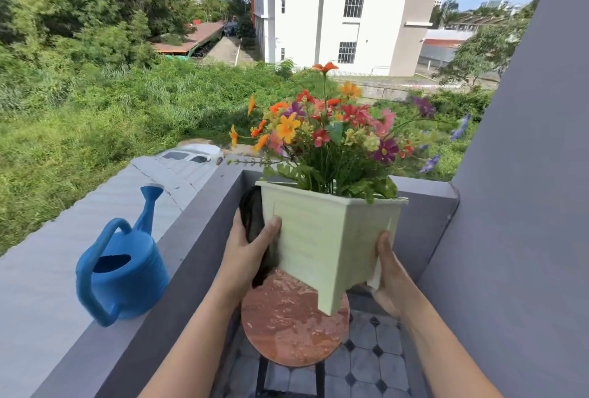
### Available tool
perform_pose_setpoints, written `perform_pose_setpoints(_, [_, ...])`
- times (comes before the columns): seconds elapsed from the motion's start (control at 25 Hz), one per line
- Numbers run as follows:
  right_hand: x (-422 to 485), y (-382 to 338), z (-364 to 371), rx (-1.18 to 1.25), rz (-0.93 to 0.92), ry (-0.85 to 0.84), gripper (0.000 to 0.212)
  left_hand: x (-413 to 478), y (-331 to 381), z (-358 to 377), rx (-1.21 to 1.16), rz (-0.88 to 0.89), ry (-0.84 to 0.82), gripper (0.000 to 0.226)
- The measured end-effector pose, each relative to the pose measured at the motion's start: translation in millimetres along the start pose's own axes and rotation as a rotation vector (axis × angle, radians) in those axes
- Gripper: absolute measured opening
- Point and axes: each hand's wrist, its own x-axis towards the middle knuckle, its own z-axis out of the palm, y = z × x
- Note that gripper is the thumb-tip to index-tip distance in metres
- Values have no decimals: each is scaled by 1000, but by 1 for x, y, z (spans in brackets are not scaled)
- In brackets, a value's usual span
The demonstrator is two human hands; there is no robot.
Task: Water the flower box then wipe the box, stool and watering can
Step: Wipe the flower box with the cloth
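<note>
Pale flower box (331,238) tilted above wet stool (287,327) (round) — blue watering can (122,273) upright.

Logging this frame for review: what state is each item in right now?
Pale green plastic flower box: lifted, tilted, held between both hands.
Round reddish stool seat: wet, uncovered.
Blue plastic watering can: upright on the grey ledge, untouched.
Dark cloth: pressed against the box.
Left hand: gripping cloth and box.
Right hand: supporting the box.
</note>
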Motion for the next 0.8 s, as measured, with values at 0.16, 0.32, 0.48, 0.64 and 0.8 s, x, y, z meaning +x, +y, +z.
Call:
perform_pose_setpoints(0.16, [-2, -16, 7, 20, -11, 11, 97, -18, 1, 1, -157, 44, 63, 60])
perform_pose_setpoints(0.32, [-6, -20, 21, 105, -119, -16, 109, -26, 1, 0, -219, 68, 245, 53])
perform_pose_setpoints(0.48, [-9, -12, 38, 81, -134, 5, 107, -27, 10, 2, -137, 130, 318, 56])
perform_pose_setpoints(0.64, [-19, -11, 50, 68, -74, -76, 60, -31, 20, 14, 46, 201, 316, 53])
perform_pose_setpoints(0.8, [-25, -5, 52, -81, -88, -75, 117, -46, 22, 25, 257, 234, 338, 65])
